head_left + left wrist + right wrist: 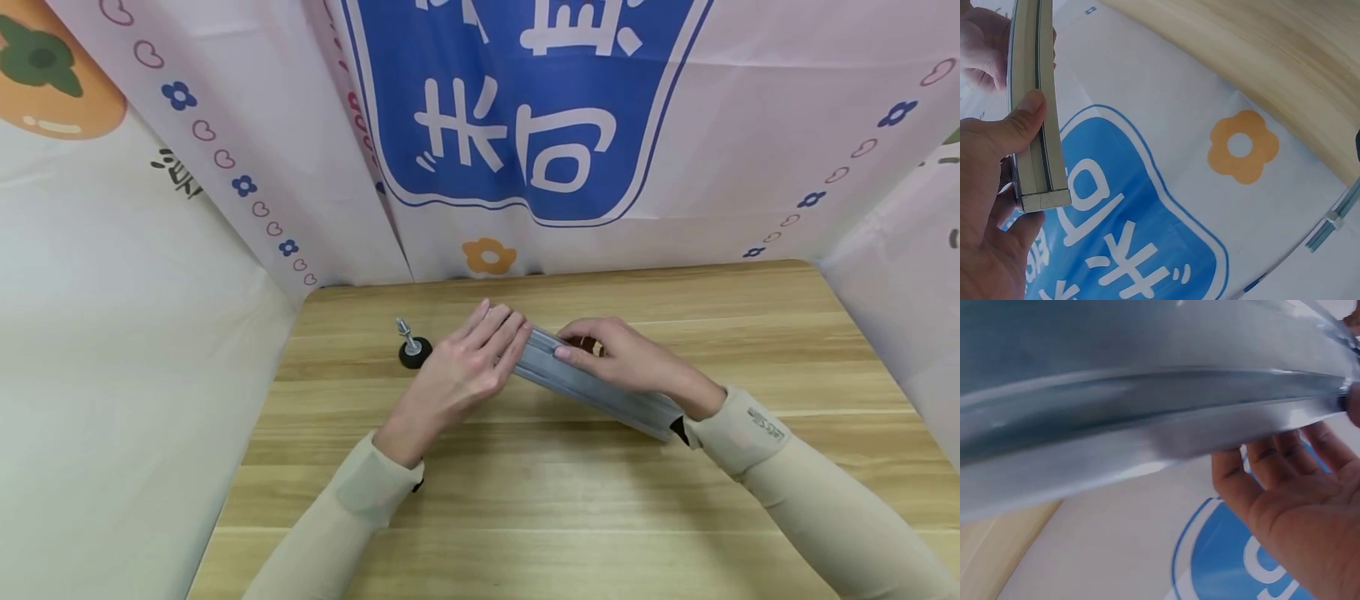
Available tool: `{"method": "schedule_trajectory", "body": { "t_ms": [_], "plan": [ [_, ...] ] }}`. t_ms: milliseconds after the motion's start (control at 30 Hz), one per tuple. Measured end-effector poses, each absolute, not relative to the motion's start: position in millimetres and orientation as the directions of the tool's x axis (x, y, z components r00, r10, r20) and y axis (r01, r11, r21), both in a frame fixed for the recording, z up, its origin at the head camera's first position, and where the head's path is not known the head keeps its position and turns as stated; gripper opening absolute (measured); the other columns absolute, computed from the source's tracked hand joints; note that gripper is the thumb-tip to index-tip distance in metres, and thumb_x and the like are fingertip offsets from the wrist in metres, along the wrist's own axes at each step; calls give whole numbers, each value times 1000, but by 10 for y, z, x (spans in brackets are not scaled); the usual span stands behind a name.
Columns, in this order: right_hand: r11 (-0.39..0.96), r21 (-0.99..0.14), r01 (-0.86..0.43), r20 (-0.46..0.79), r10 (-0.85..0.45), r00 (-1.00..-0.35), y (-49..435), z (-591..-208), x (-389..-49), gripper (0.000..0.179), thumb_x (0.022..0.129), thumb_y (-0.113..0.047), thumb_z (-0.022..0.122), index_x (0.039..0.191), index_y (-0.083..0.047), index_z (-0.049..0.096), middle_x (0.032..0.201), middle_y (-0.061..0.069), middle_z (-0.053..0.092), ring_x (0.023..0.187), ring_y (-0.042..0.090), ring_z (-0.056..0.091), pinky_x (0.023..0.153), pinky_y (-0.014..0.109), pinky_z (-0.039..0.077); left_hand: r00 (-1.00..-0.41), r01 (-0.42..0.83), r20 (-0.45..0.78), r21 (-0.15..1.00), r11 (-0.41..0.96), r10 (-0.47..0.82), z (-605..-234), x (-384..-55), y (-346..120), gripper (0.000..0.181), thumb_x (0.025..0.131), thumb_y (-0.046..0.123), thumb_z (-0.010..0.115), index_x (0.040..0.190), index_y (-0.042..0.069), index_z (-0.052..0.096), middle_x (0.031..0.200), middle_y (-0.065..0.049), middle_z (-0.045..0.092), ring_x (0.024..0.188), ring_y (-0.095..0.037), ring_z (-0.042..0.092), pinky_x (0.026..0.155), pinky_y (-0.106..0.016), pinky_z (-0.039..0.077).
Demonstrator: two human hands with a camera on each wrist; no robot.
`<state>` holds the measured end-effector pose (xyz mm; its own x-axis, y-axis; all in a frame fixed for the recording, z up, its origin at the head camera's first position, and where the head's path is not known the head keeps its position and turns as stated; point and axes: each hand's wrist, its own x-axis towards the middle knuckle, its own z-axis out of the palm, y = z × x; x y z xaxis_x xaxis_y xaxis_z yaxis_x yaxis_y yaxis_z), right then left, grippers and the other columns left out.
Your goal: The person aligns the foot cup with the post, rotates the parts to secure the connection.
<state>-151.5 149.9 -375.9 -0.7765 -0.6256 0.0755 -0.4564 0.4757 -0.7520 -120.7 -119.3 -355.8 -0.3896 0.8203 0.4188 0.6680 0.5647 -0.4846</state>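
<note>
A grey grooved aluminium profile bar (592,387) slants across the head view, its far left end higher up in the frame. My left hand (472,354) grips that end; in the left wrist view its thumb (1030,112) lies along the groove and fingers curl beneath the squared end. My right hand (618,354) holds the bar's middle, thumb on its upper face, and the right wrist view has the fingers (1263,459) at the lower edge. A small dark brown object (587,343) shows beside the right hand's fingers; its kind is unclear.
A levelling foot (415,352), black base with a threaded metal stud, stands on the wooden table (525,517) left of my left hand. Printed cloth (285,125) hangs behind the table's back edge and along both sides.
</note>
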Motion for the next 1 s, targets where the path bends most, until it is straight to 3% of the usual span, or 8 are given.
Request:
{"method": "schedule_trajectory", "body": {
  "t_ms": [433, 733, 1000],
  "plan": [
    [528, -697, -486, 132, -572, -810, 1462, -3633, -1370, 19, 105, -22, 65, 115, -9, 74, 90, -1, 69, 79, 13, 60, 68, 26, 52, -338, 633, 432, -553, 542, 836, -3438, -1177, -1173, 39, 103, 5, 62, 142, 4, 64, 139, -11, 71, 132, -28, 65, 122, -44, 46],
    [548, -654, -522, 165, -570, -805, 1438, -3593, -1305, 20, 103, -18, 67, 116, -5, 73, 93, 1, 71, 82, 12, 61, 71, 28, 54, -319, 632, 448, -556, 540, 835, -3405, -1156, -1185, 41, 102, 6, 66, 143, 5, 64, 140, -10, 71, 133, -27, 64, 125, -43, 43],
    [576, -636, -513, 183, -532, -826, 1432, -3520, -1249, 14, 100, -16, 72, 112, -8, 73, 92, 0, 70, 81, 13, 62, 70, 29, 54, -270, 608, 475, -590, 531, 838, -3337, -1167, -1173, 41, 106, 4, 58, 146, 8, 62, 149, -8, 65, 146, -25, 56, 127, -44, 40]
  ]
}}
